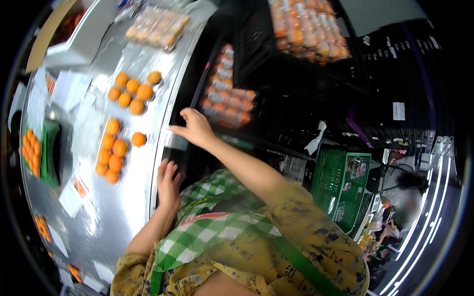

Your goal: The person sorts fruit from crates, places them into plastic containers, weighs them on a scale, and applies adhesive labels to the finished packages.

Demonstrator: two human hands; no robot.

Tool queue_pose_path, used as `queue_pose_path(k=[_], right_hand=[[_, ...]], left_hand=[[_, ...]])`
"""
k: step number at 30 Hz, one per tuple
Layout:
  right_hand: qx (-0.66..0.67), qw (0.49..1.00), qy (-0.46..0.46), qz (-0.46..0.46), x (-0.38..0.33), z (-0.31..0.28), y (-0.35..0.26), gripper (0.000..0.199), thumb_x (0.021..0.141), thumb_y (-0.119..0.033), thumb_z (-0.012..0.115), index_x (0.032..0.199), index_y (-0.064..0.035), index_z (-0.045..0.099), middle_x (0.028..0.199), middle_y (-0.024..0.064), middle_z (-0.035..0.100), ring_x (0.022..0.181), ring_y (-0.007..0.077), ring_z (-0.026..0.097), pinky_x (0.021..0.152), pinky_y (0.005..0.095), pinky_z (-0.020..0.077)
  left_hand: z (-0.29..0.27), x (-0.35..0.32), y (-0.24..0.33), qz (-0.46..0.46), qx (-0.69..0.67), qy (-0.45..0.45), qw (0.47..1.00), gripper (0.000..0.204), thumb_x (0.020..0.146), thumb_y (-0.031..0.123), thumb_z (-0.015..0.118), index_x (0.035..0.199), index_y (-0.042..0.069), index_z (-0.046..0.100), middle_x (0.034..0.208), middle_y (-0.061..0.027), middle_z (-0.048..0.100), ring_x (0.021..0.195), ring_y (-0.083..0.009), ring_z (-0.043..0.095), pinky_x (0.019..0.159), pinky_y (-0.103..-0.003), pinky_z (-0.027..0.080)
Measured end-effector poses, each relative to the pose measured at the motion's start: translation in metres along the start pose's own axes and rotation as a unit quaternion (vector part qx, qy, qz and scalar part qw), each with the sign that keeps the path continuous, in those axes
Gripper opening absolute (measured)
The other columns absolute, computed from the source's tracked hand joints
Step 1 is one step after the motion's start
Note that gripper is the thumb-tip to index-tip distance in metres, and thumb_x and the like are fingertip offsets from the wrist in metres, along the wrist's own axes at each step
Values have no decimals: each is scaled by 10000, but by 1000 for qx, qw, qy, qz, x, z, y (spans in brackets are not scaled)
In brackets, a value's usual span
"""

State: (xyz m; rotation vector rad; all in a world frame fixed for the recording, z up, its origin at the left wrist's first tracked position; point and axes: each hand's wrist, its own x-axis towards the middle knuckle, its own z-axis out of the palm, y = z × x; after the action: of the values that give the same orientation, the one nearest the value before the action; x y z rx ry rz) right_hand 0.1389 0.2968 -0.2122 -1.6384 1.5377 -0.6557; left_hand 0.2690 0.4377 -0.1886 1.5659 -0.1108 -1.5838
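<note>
My right hand [196, 129] reaches past the table's edge, close to a black crate. Its thumb and forefinger are apart with nothing between them; the other fingers are partly hidden. Lower down, my left hand [168, 187] is by the edge of the metal table [131, 207], its fingers loosely spread and holding nothing. Left of my hands, small orange citrus fruits [115, 163] sit grouped in a clear plastic tray, one loose fruit [138, 139] beside them. Farther off is a second cluster of fruits [132, 86]. Packed fruit [227, 106] in clear wrapping lies in the crate past my right hand.
A raised black crate [256, 69] bears more wrapped packs [311, 32]. Clear packs [158, 27] lie at the table's far end, near a white box [84, 42]. A green tray of fruit [49, 153] stands at left. Green baskets [340, 190] and stacked black crates [390, 74] are right.
</note>
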Motion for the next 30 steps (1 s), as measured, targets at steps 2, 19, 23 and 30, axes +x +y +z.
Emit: queue_pose_path(k=[2,19,23,30], right_hand=[[307,951,-17,21,-31,-76,-8,222,788,-142,680,925,-29,547,807,65,582,736,133,599,639,253,496],[559,820,105,63,-70,-331,16,296,964,-285,390,1087,-31,479,1102,195,564,1057,316,549,873,407,452],[627,756,184,47,-47,-335,-1,250,952,-230,442,1112,-42,484,1127,198,573,1059,303,558,882,402,449],[626,728,265,90,-61,-397,39,209,925,-278,498,980,-78,524,777,64,559,790,229,570,687,385,482]], left_hand=[[17,-7,38,53,16,-5,998,417,893,287,544,1250,91,451,1160,-43,526,1062,-131,493,871,-309,403],[429,137,296,276,392,-200,855,375,743,231,620,1008,-26,553,752,-94,604,575,-187,582,538,-318,483],[426,148,294,317,427,-179,828,180,705,179,566,768,11,565,680,-63,532,573,-150,506,529,-294,414],[424,61,230,257,382,-148,875,411,707,246,623,976,-34,489,843,-123,581,621,-200,581,500,-338,473]])
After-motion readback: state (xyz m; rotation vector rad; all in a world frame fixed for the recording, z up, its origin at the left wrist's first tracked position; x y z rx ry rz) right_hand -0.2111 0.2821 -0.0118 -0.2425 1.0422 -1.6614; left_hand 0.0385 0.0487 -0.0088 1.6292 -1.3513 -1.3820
